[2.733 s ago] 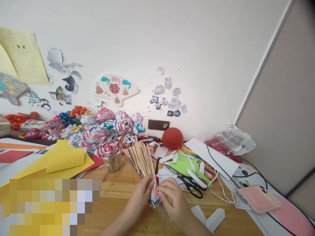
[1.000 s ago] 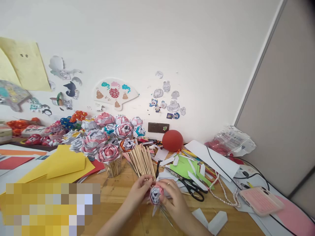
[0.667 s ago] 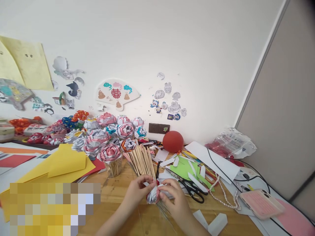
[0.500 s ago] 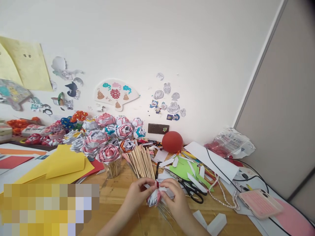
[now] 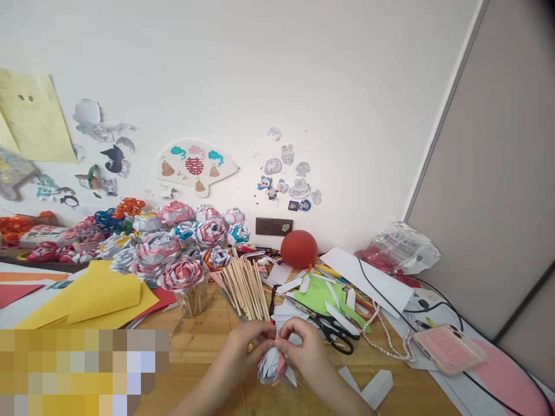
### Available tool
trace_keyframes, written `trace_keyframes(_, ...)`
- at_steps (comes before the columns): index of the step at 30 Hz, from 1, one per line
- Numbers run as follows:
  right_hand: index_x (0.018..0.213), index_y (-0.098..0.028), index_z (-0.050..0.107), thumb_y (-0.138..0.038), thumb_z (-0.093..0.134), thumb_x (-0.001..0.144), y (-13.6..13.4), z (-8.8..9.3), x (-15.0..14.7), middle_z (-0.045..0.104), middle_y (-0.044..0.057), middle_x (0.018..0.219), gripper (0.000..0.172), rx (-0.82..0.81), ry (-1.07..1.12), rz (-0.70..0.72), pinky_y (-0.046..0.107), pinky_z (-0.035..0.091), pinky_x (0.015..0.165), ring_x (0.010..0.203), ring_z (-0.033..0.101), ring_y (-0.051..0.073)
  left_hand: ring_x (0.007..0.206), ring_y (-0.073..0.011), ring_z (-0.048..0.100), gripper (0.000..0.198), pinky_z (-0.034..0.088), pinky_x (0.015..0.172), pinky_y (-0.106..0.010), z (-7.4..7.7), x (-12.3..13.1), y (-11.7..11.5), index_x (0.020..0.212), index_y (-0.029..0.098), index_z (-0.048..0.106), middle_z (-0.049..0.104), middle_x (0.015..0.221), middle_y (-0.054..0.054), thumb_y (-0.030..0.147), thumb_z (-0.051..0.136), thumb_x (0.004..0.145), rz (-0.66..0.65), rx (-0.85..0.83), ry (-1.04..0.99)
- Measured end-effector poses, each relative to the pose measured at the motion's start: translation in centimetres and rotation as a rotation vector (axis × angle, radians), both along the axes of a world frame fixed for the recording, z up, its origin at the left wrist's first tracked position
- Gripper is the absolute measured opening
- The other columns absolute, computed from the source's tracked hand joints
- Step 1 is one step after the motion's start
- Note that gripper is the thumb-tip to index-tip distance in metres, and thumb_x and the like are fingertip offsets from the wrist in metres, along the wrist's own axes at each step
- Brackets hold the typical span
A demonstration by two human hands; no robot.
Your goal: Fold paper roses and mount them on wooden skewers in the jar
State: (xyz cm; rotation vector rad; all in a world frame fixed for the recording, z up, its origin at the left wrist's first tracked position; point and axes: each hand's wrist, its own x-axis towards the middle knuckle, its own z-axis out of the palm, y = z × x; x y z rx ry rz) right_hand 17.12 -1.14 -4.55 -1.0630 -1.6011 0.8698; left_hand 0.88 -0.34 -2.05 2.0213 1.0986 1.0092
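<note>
Near the front of the wooden table, both my hands close in on a small white and pink paper flower (image 5: 272, 366). My left hand (image 5: 247, 345) pinches its upper edge from the left, thumb and fingertips together. From the right, my right hand (image 5: 302, 345) pinches the same edge, its fingertips almost meeting the left ones. The flower's head points down toward me, and part of it is hidden by the fingers. Just beyond my hands stands a bundle of thin wooden sticks (image 5: 245, 286). Black-handled scissors (image 5: 333, 332) lie to the right of my right hand.
Finished paper flowers (image 5: 158, 251) cluster at the back left, some in a clear cup (image 5: 193, 300). Yellow paper (image 5: 104, 294) lies left. Right are green paper (image 5: 318, 294), a red balloon (image 5: 299, 249), a bead string (image 5: 385, 346), a pink-cased phone (image 5: 451, 349) and black cables.
The view has shifted slightly to the right. My fingertips have drawn closer together on the paper flower, and its head shows lower beneath them.
</note>
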Motion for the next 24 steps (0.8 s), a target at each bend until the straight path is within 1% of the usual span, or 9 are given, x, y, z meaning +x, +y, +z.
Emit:
trace_keyframes(3,0.065,-0.016,0.054,-0.026,0.065,0.065,0.4,-0.7,0.0,0.056,-0.001,0.064,0.015,-0.158,0.144,0.104,0.025,0.041,0.062,0.063,0.053,0.014,0.067,-0.0193,0.061,0.012,0.044,0.063,-0.024,0.2,0.1,0.0,0.073,0.018,0.071,0.07,0.07,-0.006,0.024,0.063,0.067,0.005,-0.097,0.004)
trace_keyframes(6,0.062,-0.016,0.053,-0.036,0.07,0.061,0.9,-1.4,0.0,0.052,-0.003,0.058,0.026,-0.242,0.193,0.115,0.023,0.039,0.056,0.055,0.049,0.011,0.066,-0.0196,0.061,0.014,0.043,0.063,-0.025,-0.4,0.2,0.2,0.07,0.015,0.071,0.07,0.068,-0.007,0.025,0.062,0.067,0.049,-0.113,0.06)
trace_keyframes(8,0.062,-0.016,0.054,-0.039,0.071,0.059,1.0,-1.5,0.2,0.051,-0.003,0.057,0.03,-0.264,0.192,0.133,0.024,0.038,0.056,0.055,0.049,0.011,0.066,-0.0194,0.06,0.015,0.042,0.062,-0.025,-0.9,0.3,0.4,0.069,0.015,0.071,0.07,0.067,-0.006,0.026,0.062,0.067,0.058,-0.158,0.068)
trace_keyframes(11,0.063,-0.015,0.055,-0.041,0.073,0.057,0.8,-1.0,0.4,0.052,-0.002,0.059,0.032,-0.278,0.21,0.157,0.024,0.039,0.058,0.057,0.049,0.012,0.064,-0.0176,0.059,0.015,0.042,0.06,-0.024,-1.6,0.4,0.7,0.065,0.013,0.068,0.067,0.063,-0.004,0.027,0.062,0.066,0.021,-0.25,0.009)
trace_keyframes(13,0.064,-0.016,0.055,-0.042,0.075,0.056,0.6,-0.5,0.4,0.053,-0.002,0.061,0.034,-0.289,0.251,0.175,0.024,0.039,0.059,0.059,0.05,0.012,0.06,-0.0153,0.055,0.017,0.04,0.058,-0.024,-1.9,0.4,0.8,0.063,0.013,0.064,0.062,0.06,-0.002,0.03,0.064,0.064,-0.018,-0.298,-0.073)
trace_keyframes(16,0.064,-0.016,0.055,-0.044,0.076,0.054,0.3,-0.2,0.2,0.055,-0.002,0.062,0.036,-0.331,0.294,0.198,0.023,0.038,0.058,0.059,0.051,0.011,0.054,-0.0108,0.048,0.027,0.036,0.053,-0.021,-2.0,0.2,1.0,0.061,0.014,0.056,0.053,0.055,0.003,0.038,0.069,0.06,-0.108,-0.404,-0.212)
trace_keyframes(18,0.064,-0.015,0.056,-0.045,0.076,0.054,0.2,-0.4,0.1,0.055,-0.002,0.06,0.038,-0.382,0.309,0.197,0.022,0.038,0.056,0.057,0.051,0.011,0.052,-0.009,0.045,0.033,0.034,0.051,-0.02,-2.0,0.2,0.9,0.062,0.015,0.053,0.049,0.054,0.005,0.043,0.069,0.06,-0.166,-0.471,-0.258)
trace_keyframes(21,0.064,-0.015,0.056,-0.047,0.076,0.053,0.2,-0.8,0.2,0.055,-0.003,0.056,0.039,-0.449,0.316,0.183,0.022,0.037,0.053,0.053,0.05,0.01,0.051,-0.0082,0.044,0.038,0.032,0.05,-0.02,-2.3,0.3,0.9,0.062,0.015,0.05,0.047,0.054,0.006,0.047,0.07,0.058,-0.165,-0.489,-0.269)
trace_keyframes(24,0.065,-0.014,0.057,-0.045,0.077,0.052,0.4,-1.1,0.5,0.055,-0.003,0.056,0.039,-0.471,0.291,0.21,0.022,0.037,0.054,0.052,0.051,0.01,0.051,-0.0082,0.043,0.041,0.033,0.05,-0.02,-3.0,0.5,1.1,0.059,0.015,0.049,0.048,0.054,0.005,0.049,0.071,0.056,-0.143,-0.492,-0.272)
